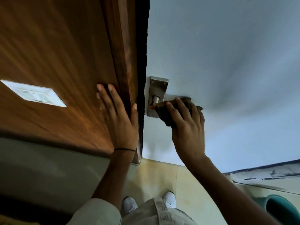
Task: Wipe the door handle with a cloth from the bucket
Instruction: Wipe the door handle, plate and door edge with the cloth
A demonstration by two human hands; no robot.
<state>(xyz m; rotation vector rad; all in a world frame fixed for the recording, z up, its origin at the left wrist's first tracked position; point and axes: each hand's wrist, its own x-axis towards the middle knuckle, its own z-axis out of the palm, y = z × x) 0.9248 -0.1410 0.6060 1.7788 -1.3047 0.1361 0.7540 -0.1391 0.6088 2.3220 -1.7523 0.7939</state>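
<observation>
A metal door handle (156, 99) on a steel backplate (157, 86) is mounted on the pale blue door (219, 62). My right hand (186, 125) is closed around a dark brownish cloth (164, 109) wrapped over the lever, so most of the lever is hidden. My left hand (119, 117) lies flat with fingers spread against the brown wooden panel (56, 54), thumb on its edge beside the door. The teal bucket (282, 208) stands on the floor at the lower right, partly cut off by the frame.
A white switch plate (34, 93) sits on the wooden panel to the left. Pale tiled floor (162, 176) lies below, with my white shoes (129, 205) on it. A worn ledge (267, 174) runs along the lower right.
</observation>
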